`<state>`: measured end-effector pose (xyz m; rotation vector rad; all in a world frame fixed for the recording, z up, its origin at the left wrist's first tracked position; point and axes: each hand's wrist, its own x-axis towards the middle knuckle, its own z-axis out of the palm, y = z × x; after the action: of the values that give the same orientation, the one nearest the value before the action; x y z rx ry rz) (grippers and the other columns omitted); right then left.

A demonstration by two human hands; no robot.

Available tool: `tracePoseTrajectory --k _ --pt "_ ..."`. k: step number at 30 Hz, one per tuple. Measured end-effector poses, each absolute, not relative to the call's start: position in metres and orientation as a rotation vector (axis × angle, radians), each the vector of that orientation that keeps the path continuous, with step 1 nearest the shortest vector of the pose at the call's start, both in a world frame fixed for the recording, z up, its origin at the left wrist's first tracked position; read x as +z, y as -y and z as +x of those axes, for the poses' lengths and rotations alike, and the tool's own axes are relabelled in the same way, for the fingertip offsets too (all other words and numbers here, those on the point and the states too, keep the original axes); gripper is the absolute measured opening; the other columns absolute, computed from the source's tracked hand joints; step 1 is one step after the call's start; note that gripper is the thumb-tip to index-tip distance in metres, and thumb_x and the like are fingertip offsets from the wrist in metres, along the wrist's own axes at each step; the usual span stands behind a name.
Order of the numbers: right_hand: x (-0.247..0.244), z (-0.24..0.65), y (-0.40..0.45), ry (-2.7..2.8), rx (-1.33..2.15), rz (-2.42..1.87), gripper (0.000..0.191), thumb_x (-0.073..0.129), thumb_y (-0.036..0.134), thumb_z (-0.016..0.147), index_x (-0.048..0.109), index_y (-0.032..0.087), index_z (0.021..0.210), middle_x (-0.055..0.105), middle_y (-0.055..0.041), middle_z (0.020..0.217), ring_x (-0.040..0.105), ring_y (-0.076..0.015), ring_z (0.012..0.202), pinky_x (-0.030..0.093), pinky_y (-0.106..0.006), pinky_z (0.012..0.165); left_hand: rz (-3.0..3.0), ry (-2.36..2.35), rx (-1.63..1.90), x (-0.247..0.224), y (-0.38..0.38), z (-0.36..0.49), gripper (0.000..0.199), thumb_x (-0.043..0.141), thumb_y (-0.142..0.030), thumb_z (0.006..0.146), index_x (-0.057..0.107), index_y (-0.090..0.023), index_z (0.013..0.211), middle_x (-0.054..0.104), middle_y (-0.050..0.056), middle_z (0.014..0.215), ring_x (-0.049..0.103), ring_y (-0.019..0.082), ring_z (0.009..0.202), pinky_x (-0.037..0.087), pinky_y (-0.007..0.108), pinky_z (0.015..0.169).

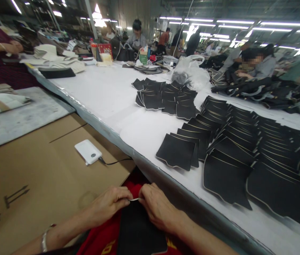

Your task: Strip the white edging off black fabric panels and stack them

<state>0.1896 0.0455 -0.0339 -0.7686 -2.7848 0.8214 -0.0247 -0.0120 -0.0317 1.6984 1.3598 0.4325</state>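
A black leather-like panel (139, 230) with a pale edge lies over the red cloth (94, 241) on my lap. At the panel's far edge my left hand (112, 202) pinches the pale rim between thumb and fingers. Close beside it, my right hand (157, 205) grips the same edge, its fingers curled over it. A short whitish strip of that edge shows between the two hands. Many similar black panels (176, 152) lie in overlapping rows on the white table (104, 95) ahead and to the right.
A white power bank (87, 151) with a black cable rests on a cardboard box (46, 184) at left. The table's edge runs diagonally past my right arm. Farther back are a clear plastic bag (192, 71), black bags (261, 88) and several people at work.
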Motion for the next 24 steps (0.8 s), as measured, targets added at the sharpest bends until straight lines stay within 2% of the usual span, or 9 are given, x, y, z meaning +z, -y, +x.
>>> tracePoseTrajectory --k 9,12,16,21,24 --pt "-0.024 0.19 -0.048 2.681 0.875 -0.739 0.013 0.043 0.018 0.097 0.045 0.02 0.084 0.054 -0.0031 0.082 0.045 -0.0182 0.072 0.036 -0.03 0.068 1.578 -1.343 0.598 -0.039 0.006 -0.011 0.029 0.053 -0.038 0.089 0.07 -0.016 0.081 0.063 0.001 0.077 0.058 0.016 0.074 0.04 0.024 0.07" --pt "-0.02 0.2 -0.051 2.627 0.998 -0.753 0.005 0.051 0.018 0.094 0.048 0.02 0.091 0.059 -0.0029 0.089 0.05 -0.0177 0.079 0.038 -0.029 0.072 1.587 -1.321 0.601 -0.039 0.005 -0.01 0.029 0.053 -0.038 0.09 0.07 -0.017 0.081 0.061 0.0 0.077 0.057 0.016 0.075 0.039 0.024 0.07" --pt "-0.02 0.213 -0.055 2.568 1.125 -0.814 0.027 0.063 0.013 0.087 0.05 0.02 0.11 0.063 -0.0033 0.104 0.055 -0.0179 0.09 0.041 -0.03 0.081 1.608 -1.284 0.556 -0.038 0.004 -0.011 0.027 0.052 -0.037 0.092 0.073 -0.021 0.091 0.06 0.0 0.081 0.057 0.015 0.078 0.039 0.024 0.072" --pt "-0.026 0.214 -0.059 2.584 1.179 -0.837 0.005 0.065 0.021 0.089 0.065 0.021 0.094 0.067 -0.0011 0.094 0.06 -0.0171 0.089 0.041 -0.029 0.083 1.657 -1.294 0.514 -0.043 0.005 -0.01 0.028 0.049 -0.037 0.094 0.073 -0.023 0.097 0.061 0.001 0.084 0.058 0.017 0.082 0.04 0.025 0.076" --pt "-0.029 0.212 -0.061 2.582 1.183 -0.842 0.004 0.065 0.023 0.09 0.066 0.02 0.092 0.067 -0.0006 0.089 0.06 -0.016 0.086 0.041 -0.027 0.081 1.682 -1.298 0.513 -0.043 0.006 -0.009 0.029 0.047 -0.037 0.095 0.072 -0.022 0.097 0.061 0.001 0.085 0.058 0.017 0.085 0.04 0.026 0.078"
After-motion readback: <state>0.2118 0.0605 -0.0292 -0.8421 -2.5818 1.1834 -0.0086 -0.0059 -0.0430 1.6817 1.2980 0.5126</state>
